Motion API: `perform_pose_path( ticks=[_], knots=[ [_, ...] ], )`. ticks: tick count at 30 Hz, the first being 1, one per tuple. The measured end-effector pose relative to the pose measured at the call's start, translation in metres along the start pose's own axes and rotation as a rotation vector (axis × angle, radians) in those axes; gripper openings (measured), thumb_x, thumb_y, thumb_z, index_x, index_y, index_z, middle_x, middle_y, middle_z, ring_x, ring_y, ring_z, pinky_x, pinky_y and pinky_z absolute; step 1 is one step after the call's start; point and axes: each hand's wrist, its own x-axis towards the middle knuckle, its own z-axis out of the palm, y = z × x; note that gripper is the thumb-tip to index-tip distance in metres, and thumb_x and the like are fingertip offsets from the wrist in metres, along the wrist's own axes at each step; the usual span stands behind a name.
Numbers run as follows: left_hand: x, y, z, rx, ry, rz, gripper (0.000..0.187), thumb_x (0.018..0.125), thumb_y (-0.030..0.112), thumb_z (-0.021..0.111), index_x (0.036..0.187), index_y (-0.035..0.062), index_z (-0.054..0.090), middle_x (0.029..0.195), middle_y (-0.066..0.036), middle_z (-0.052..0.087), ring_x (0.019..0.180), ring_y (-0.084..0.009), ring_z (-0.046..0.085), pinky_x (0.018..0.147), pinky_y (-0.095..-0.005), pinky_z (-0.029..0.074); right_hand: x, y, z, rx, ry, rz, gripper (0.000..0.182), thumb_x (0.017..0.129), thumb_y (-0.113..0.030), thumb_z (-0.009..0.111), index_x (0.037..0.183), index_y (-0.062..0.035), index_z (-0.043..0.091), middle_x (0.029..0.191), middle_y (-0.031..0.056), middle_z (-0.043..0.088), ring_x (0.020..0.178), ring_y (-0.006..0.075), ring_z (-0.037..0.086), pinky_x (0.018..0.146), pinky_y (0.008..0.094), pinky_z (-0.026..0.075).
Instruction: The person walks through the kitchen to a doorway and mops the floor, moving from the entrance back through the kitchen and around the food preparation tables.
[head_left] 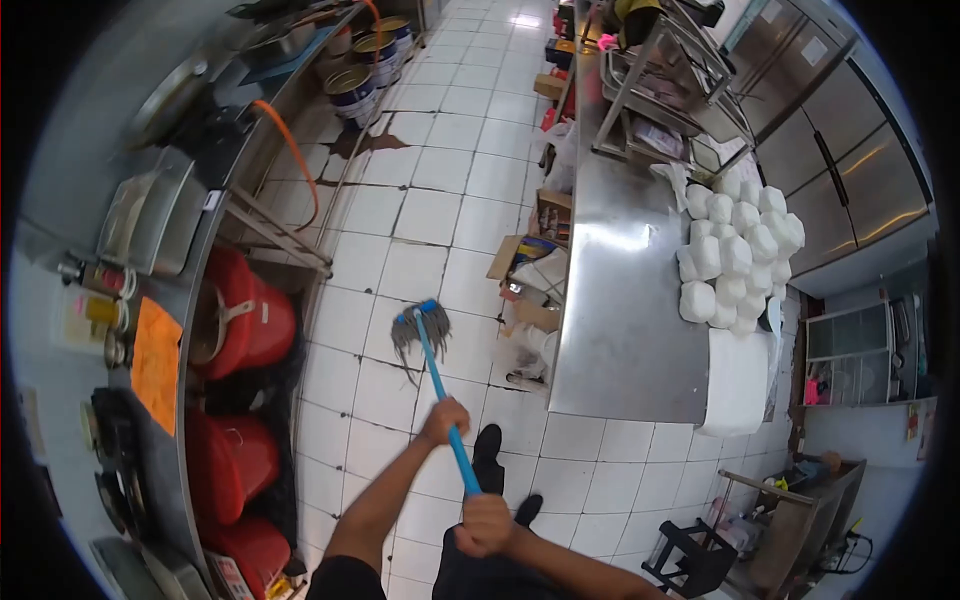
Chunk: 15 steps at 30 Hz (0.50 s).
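A mop (436,368) with a blue handle slants up and away from my body. Its grey string head, topped by a blue clamp, rests on the white tiled floor (410,215). Lower down the pole, toward the mop head, my left hand (445,420) is wrapped around the handle. My right hand (485,525) grips it close to my body, near the handle's upper end. Both fists are closed. My black shoes show on the tiles just right of the handle.
On the right stands a steel table (625,300) bearing stacked white wrapped bundles (735,257); opened cardboard boxes (530,270) sit along its side. Red buckets (245,315) line the left under a counter. A dark wet patch (368,140) and paint-style tins (350,88) lie ahead. A black stool (690,560) stands lower right.
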Motion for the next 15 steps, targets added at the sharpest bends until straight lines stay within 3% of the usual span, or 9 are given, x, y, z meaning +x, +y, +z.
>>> perform_pose_path(
  ticks=[4,6,8,9,10,11,13,14,15],
  knots=[
    [0.053,-0.05,-0.05,0.286,-0.074,0.013,0.026,0.06,0.009,0.065,0.051,0.0125,0.041,0.051,-0.005,0.044,0.054,-0.0306,0.047,0.058,-0.0419,0.037,0.033,0.059,0.022,-0.031,-0.029,0.069,0.037,0.071,0.003,0.068,0.053,-0.0076,0.037,0.053,0.0057,0.037,0.047,0.0246,0.041,0.046,0.036,0.036],
    [0.055,-0.074,-0.052,0.232,-0.463,-0.027,0.02,0.058,0.014,0.066,0.049,0.0142,0.047,0.053,-0.006,0.053,0.056,-0.0308,0.054,0.057,-0.0424,0.04,0.028,0.066,0.016,-0.037,-0.048,0.087,0.037,0.073,0.002,0.068,0.054,-0.0071,0.037,0.054,0.0061,0.037,0.049,0.0246,0.042,0.048,0.0363,0.037],
    [0.087,-0.017,-0.051,0.132,-0.465,0.004,0.01,0.058,0.015,0.066,0.053,0.0133,0.058,0.058,-0.006,0.061,0.06,-0.0292,0.062,0.062,-0.0398,0.048,0.02,0.025,-0.024,-0.025,-0.008,0.176,0.025,0.076,0.003,0.064,0.06,-0.0044,0.047,0.062,0.0103,0.047,0.059,0.0294,0.049,0.06,0.0388,0.044],
    [0.1,0.017,-0.048,0.141,-0.498,0.023,0.008,0.06,0.015,0.066,0.056,0.0133,0.059,0.059,-0.006,0.061,0.062,-0.0288,0.063,0.062,-0.0396,0.049,0.031,-0.014,-0.058,0.087,0.075,0.237,0.003,0.079,0.0,0.062,0.079,-0.0011,0.059,0.083,0.0156,0.061,0.08,0.0334,0.06,0.08,0.0425,0.049],
    [0.113,0.053,-0.049,0.086,-0.519,0.054,0.007,0.061,0.016,0.066,0.06,0.0139,0.059,0.059,-0.006,0.061,0.06,-0.0292,0.062,0.061,-0.0398,0.049,0.023,-0.037,-0.089,0.168,0.03,0.197,0.023,0.083,-0.01,0.059,0.104,0.0006,0.059,0.112,0.0219,0.061,0.106,0.0375,0.059,0.097,0.048,0.043],
    [0.128,0.093,-0.053,0.089,-0.57,0.015,0.008,0.062,0.016,0.066,0.062,0.0138,0.058,0.059,-0.007,0.06,0.06,-0.0296,0.061,0.06,-0.04,0.048,0.019,-0.069,-0.116,0.179,0.14,0.242,0.033,0.088,-0.02,0.056,0.114,-0.001,0.053,0.124,0.0212,0.057,0.116,0.039,0.055,0.099,0.0492,0.041],
    [0.146,0.155,-0.062,0.14,-0.554,0.006,0.016,0.068,0.017,0.066,0.059,0.0109,0.055,0.057,-0.009,0.058,0.055,-0.03,0.059,0.055,-0.0402,0.046,-0.004,-0.12,-0.15,0.128,0.574,0.336,0.038,0.094,-0.03,0.052,0.121,-0.0036,0.054,0.126,0.0163,0.057,0.115,0.0321,0.056,0.099,0.0484,0.041],
    [0.158,0.191,-0.066,0.143,-0.548,0.003,0.021,0.072,0.016,0.067,0.058,0.0091,0.053,0.055,-0.01,0.056,0.052,-0.0302,0.057,0.051,-0.0399,0.044,-0.045,-0.122,-0.147,-0.116,0.821,0.541,0.025,0.097,-0.028,0.054,0.107,-0.0054,0.057,0.093,0.0068,0.063,0.084,0.0163,0.062,0.078,0.0296,0.052],
    [0.168,0.221,-0.069,0.144,-0.512,-0.014,0.024,0.075,0.015,0.066,0.057,0.0078,0.052,0.053,-0.011,0.054,0.05,-0.0302,0.056,0.049,-0.0395,0.043,-0.108,-0.131,-0.162,0.15,0.725,0.887,0.035,0.098,-0.027,0.052,0.121,-0.0004,0.051,0.123,0.0151,0.057,0.114,0.0285,0.055,0.104,0.0418,0.039]
  ],
)
